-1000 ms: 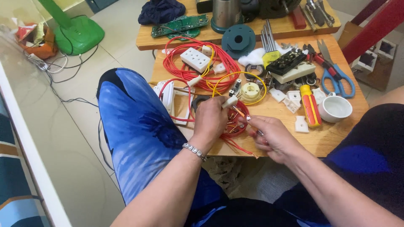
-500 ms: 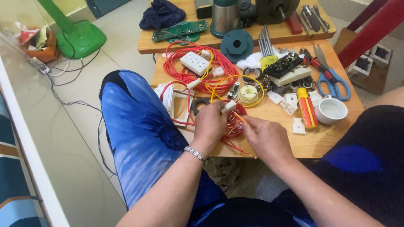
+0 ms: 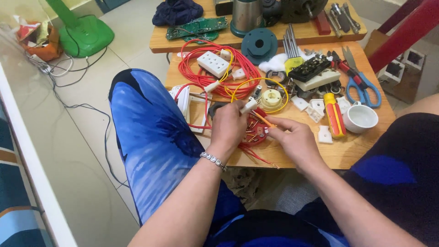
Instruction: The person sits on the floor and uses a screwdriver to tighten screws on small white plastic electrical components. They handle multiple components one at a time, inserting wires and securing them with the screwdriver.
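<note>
We are pinching a white connector in our left hand while our right hand is gripping an orange-tipped tool over the red round part

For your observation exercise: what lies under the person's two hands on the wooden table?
Under the left hand and right hand lies a red round part with metal pins and red wires trailing off the table edge. Its left portion is covered by the left hand.

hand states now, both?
Left hand: closed, pinching a small white connector.
Right hand: closed on a thin orange tool.
</note>
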